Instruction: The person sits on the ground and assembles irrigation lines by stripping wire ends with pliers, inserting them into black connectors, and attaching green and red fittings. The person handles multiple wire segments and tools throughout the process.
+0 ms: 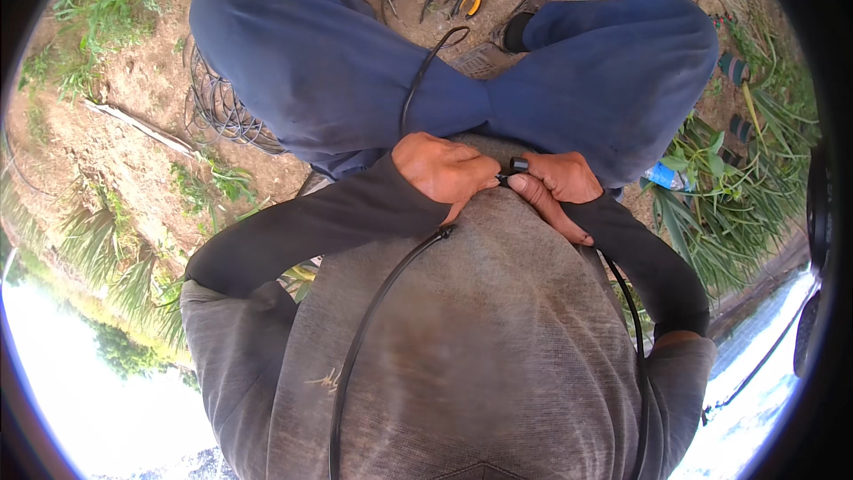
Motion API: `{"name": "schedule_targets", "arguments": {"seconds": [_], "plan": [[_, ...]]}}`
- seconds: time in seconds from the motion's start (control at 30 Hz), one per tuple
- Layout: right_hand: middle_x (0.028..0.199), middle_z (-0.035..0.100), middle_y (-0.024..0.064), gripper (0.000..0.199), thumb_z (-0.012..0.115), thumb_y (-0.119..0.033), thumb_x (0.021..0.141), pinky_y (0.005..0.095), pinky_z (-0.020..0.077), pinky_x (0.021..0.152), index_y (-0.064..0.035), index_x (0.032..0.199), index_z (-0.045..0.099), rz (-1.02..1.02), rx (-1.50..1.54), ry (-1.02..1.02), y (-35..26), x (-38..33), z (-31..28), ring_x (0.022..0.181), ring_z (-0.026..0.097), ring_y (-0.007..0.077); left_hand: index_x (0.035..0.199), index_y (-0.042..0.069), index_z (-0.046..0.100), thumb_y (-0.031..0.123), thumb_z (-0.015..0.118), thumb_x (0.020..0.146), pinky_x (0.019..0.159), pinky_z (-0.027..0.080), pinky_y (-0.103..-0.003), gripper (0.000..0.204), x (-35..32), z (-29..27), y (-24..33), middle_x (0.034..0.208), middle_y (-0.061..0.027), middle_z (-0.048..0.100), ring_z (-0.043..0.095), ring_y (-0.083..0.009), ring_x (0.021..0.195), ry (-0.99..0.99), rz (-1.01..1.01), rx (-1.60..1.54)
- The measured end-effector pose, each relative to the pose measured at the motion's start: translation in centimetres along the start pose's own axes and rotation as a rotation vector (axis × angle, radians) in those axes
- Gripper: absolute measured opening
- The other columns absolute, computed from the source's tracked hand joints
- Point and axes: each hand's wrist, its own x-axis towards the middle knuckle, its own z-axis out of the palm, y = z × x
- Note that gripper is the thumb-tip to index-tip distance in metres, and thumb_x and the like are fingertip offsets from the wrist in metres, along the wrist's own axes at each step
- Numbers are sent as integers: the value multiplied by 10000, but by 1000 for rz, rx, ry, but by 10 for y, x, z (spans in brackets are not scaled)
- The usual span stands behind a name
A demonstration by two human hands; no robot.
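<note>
Black fitting [519, 164] sits clamped by fingers [531, 189] of the right hand [562, 183] (left hand [446, 169], fingers together, alongside).

Pale stick [140, 128] on brown soil [115, 173].

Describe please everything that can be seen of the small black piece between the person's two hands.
The small black piece looks smooth and slightly shiny, perhaps plastic. A short, cylinder-like part shows between the hands, with what seems a narrower dark part below, toward the left. The fingers of the left hand and right hand close on it from either side and hide the rest.
</note>
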Motion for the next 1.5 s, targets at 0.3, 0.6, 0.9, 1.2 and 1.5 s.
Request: {"name": "schedule_targets", "arguments": {"seconds": [0.3,0.6,0.9,1.2,1.5], "plan": [[651,552,17,290,491,-294,984,266,417,592,-71,865,634,70,280,-69,10,4,-1,639,488,70,838,52,596,108,645,728,443,424,-307,133,7,-7,4,608,-29,433,525,-183,522,137,216,390],[807,590,83,299,653,-154,865,315,466,629,-54,1133,564,-144,40,267,2,9,-7,693,562,176,892,65,628,166,604,858,570,482,-363,109,19,-20,-11,747,-77,626,633,-245,661,-177,-168,137],[816,578,81,339,766,-117,655,326,460,519,-27,963,660,-803,-532,412,8,23,-24,658,568,223,1007,11,658,263,477,982,526,419,-263,311,36,-53,1,600,-27,541,521,-119,547,-586,-729,-841],[665,463,33,228,749,-186,630,314,407,474,-77,723,572,-768,-668,351,-3,18,-28,584,476,193,947,6,661,231,491,982,517,464,-229,283,25,-45,1,624,-4,571,550,-67,541,-492,-675,-818],[690,509,54,221,752,-151,703,339,427,501,-71,708,545,-648,-489,279,-1,6,-11,607,508,222,781,63,617,209,581,918,508,466,-322,203,13,-30,11,651,-60,608,596,-189,556,-334,-359,-341]]}}
